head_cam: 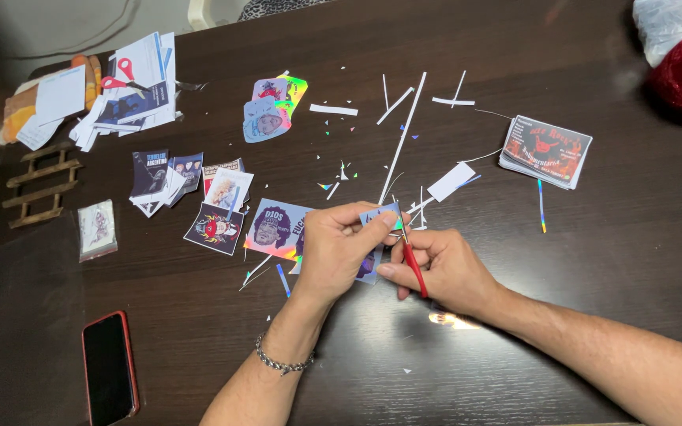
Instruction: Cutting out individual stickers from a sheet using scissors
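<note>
The left hand pinches one blue sticker by its upper edge, between thumb and fingers. The right hand closes around one pair of red-handled scissors, touching the sticker's right edge; their long axis runs toward the sticker's top. A second pair of red scissors lies well apart, up-left of the left hand, on the table.

A small blue printed sticker is held tilted above the dark table, near its middle. Red-handled scissors meet the sticker's right edge, blades pointing up.
</note>
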